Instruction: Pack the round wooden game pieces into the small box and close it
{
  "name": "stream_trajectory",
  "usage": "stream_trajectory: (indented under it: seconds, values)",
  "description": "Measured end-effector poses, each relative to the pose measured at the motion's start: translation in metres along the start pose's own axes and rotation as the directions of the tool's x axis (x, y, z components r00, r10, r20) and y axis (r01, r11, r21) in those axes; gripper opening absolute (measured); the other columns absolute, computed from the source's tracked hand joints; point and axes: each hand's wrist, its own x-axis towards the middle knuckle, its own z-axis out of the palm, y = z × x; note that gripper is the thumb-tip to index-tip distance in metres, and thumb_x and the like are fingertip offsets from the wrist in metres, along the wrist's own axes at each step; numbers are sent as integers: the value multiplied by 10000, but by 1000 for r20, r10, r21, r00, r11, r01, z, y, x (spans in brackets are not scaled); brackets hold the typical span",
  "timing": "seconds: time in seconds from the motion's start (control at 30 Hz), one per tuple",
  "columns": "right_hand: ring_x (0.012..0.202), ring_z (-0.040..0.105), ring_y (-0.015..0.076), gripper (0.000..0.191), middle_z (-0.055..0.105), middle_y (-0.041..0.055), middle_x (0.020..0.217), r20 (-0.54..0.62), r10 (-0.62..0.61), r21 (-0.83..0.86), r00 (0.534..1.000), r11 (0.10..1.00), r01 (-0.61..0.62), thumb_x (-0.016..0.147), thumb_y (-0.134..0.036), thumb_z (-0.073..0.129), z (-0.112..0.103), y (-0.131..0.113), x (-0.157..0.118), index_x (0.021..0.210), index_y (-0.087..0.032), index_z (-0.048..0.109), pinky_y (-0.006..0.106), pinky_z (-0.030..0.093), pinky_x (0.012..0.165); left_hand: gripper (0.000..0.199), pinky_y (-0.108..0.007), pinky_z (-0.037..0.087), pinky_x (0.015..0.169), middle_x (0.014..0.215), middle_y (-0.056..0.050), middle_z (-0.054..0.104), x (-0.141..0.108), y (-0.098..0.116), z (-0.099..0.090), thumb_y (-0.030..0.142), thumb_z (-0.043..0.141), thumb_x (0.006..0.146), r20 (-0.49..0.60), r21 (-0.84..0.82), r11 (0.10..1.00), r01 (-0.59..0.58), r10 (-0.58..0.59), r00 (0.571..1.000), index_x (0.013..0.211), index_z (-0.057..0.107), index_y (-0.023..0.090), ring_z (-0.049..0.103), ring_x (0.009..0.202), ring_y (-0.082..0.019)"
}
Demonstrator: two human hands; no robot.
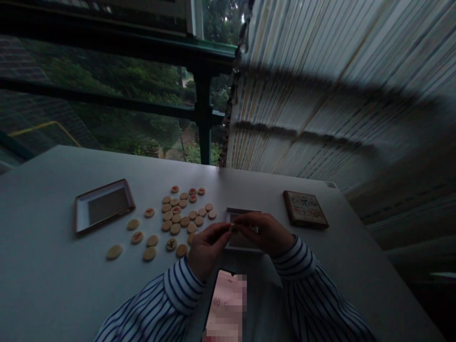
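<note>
- A small piece (233, 227) is pinched between the fingertips of the left hand (205, 247) and the right hand (267, 232), over the left part of an open box (245, 250); its face is mostly covered.
- With so little of its edge gripped, the piece could be dropped if either pinch were loosened unevenly.
- The box rim could be knocked by the right hand, which is held low above it.
- Loose discs (185, 221) are scattered to the left; the nearest could be pushed aside by a sideways sweep of the left hand.
- The phone (223, 304), lying on the near side between the sleeves, could be nudged by a lowered wrist.
- An empty tray (81, 225) is seen far left, a closed case (305, 209) at right.
</note>
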Motion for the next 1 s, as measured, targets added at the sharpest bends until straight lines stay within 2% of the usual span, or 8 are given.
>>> stream_trajectory:
  seconds: [0.3, 0.47, 0.67, 1.0]
  values:
    - [634, 552, 100, 165, 635, 24, 725, 36, 28, 30, 999, 999, -29, 802, -239, 484, 2, 2, -2, 883, -168, 609, 200, 404, 586, 219, -263, 499, 763, 844, -56, 692, -1, 0, 1, 241, 639, 666, -15, -28, 998, 63, -64, 998, 861, 648, 142, 634, 803, -167]
    - [612, 529, 93, 196, 625, 22, 713, 64, 18, 41, 998, 999, -21, 799, -229, 480, 1, 0, -2, 929, -160, 609, 190, 389, 565, 217, -262, 502, 739, 812, -63, 693, -2, 4, 3, 237, 648, 649, -39, 10, 999, 50, -50, 998, 834, 651, 124, 636, 772, -165]
    - [601, 520, 92, 206, 620, 27, 701, 61, 21, 41, 998, 999, -24, 787, -228, 488, -1, -2, -1, 925, -152, 621, 189, 384, 555, 211, -253, 496, 749, 821, -53, 689, -1, 1, 3, 225, 646, 657, -60, -35, 999, 32, -35, 998, 845, 634, 130, 633, 786, -153]
    - [627, 538, 103, 245, 643, 47, 766, -8, 65, 70, 998, 995, -64, 785, -251, 491, 2, 0, -2, 975, -146, 605, 217, 409, 599, 220, -262, 489, 783, 863, -51, 682, -1, -3, 3, 180, 637, 670, 12, -67, 998, -14, 15, 1000, 882, 611, 132, 626, 823, -147]
